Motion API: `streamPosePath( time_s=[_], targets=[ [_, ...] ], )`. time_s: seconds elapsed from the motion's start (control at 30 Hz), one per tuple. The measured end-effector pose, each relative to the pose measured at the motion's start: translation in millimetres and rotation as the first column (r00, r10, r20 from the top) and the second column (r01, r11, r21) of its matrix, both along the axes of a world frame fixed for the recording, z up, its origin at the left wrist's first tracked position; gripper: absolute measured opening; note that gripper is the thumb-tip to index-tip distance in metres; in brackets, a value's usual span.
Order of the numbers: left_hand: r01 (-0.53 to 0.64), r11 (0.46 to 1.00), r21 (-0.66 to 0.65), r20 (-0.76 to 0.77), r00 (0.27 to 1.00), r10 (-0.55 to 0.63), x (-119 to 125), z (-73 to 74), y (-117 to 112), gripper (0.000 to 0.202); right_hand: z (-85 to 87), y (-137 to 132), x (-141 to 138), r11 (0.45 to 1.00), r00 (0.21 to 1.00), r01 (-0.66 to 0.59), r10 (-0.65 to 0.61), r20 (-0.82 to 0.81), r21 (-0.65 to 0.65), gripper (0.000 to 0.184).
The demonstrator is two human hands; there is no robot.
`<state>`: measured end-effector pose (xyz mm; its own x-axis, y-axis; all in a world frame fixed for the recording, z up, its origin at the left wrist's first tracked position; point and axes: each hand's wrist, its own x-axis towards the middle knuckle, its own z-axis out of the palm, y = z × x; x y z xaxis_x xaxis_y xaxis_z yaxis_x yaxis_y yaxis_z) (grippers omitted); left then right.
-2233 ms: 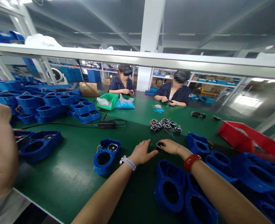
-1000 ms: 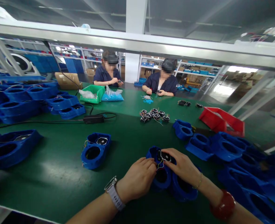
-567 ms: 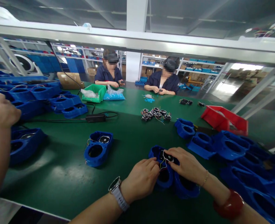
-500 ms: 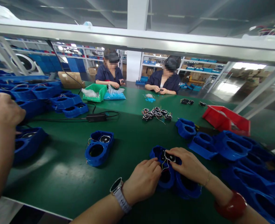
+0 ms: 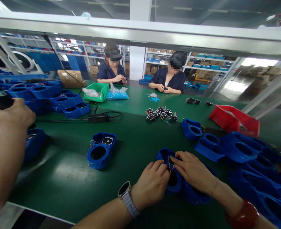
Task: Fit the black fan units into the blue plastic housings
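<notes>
**Working a blue housing, near edge of tabletop**

Pressing together over one blue housing (image 5: 176, 184) on the green tabletop (image 5: 66, 178): left hand (image 5: 151, 184) curled against its rim, right hand (image 5: 193, 171) spread flat across its top. Beyond: finished housing (image 5: 99, 151), cluster of small black fans (image 5: 161, 114), red bin (image 5: 236, 121). Far side: two seated co-workers.
</notes>
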<state>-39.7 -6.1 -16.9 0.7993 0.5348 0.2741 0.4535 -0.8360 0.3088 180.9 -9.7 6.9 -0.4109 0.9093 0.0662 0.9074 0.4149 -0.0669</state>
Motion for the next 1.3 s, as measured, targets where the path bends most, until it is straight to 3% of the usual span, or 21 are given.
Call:
streamPosePath(
  time_s=[0.1, 0.13, 0.23, 0.3, 0.43, 0.57, 0.67, 0.77, 0.93, 1.0, 1.07, 1.17, 1.3],
  targets=[
    [-0.004, 1.000, -0.019, 0.044, 0.999, 0.004, -2.6, 5.7, 3.3, 0.017, -2.7, -5.3, -1.3, 1.000, 0.999, 0.005, -0.005, 0.045, 0.010, 0.037],
    [-0.007, 1.000, -0.025, 0.073, 0.997, 0.009, -1.3, 7.8, 4.0, 0.025, -3.4, -6.9, -2.2, 1.000, 0.999, 0.004, -0.004, 0.045, 0.007, 0.041],
    [0.046, 0.999, -0.011, 0.105, 0.993, -0.045, 11.8, 10.4, 3.6, 0.076, -5.9, -10.0, -4.5, 1.000, 1.000, 0.026, -0.026, 0.000, -0.001, 0.045],
    [0.077, 0.997, 0.005, 0.050, 0.996, -0.077, 24.3, 8.7, 1.6, 0.096, -7.5, -11.3, -3.4, 0.998, 0.998, 0.058, -0.058, -0.037, -0.015, 0.044],
    [0.005, 1.000, -0.004, -0.010, 1.000, -0.005, 30.7, 5.1, -1.6, 0.088, -9.6, -16.8, 10.3, 0.996, 0.995, 0.024, -0.033, -0.099, -0.086, 0.039],
    [-0.084, 0.996, -0.011, -0.025, 0.996, 0.084, -1.0, 6.2, 0.9, 0.079, -15.6, -25.9, 26.9, 0.995, 0.989, 0.097, -0.098, -0.110, -0.015, 0.058],
    [-0.152, 0.988, -0.012, -0.053, 0.987, 0.151, -33.9, 6.1, 7.2, 0.079, -20.3, -25.8, 20.8, 0.994, 0.990, 0.096, -0.101, -0.095, -0.060, 0.071],
    [-0.211, 0.978, -0.004, -0.079, 0.975, 0.210, -64.0, 4.6, 14.5, 0.075, -17.1, -16.2, -6.3, 0.992, 0.994, 0.027, -0.040, -0.100, -0.127, 0.068],
    [-0.318, 0.947, 0.046, -0.106, 0.941, 0.321, -108.3, 1.2, 26.4, 0.069, 2.1, 5.7, -63.0, 0.963, 0.974, -0.155, 0.111, -0.199, -0.221, 0.071],
    [-0.340, 0.939, 0.053, -0.113, 0.932, 0.344, -122.8, 0.6, 31.0, 0.069, 7.7, 20.2, -74.3, 0.955, 0.954, -0.203, 0.143, -0.262, -0.218, 0.065],
    [-0.349, 0.937, 0.038, -0.121, 0.929, 0.351, -134.4, 1.3, 35.0, 0.068, 9.6, 45.9, -75.2, 0.974, 0.953, -0.149, 0.096, -0.288, -0.170, 0.051],
    [-0.358, 0.934, 0.005, -0.139, 0.925, 0.355, -147.3, 4.2, 40.0, 0.070, 6.3, 109.0, -65.9, 0.997, 0.968, 0.042, -0.055, -0.247, -0.061, 0.038],
    [-0.386, 0.923, 0.013, -0.164, 0.909, 0.383, -159.9, 6.6, 44.2, 0.076, -5.3, 200.7, -62.6, 0.983, 0.975, 0.179, -0.183, -0.128, -0.041, 0.050]
  ],
)
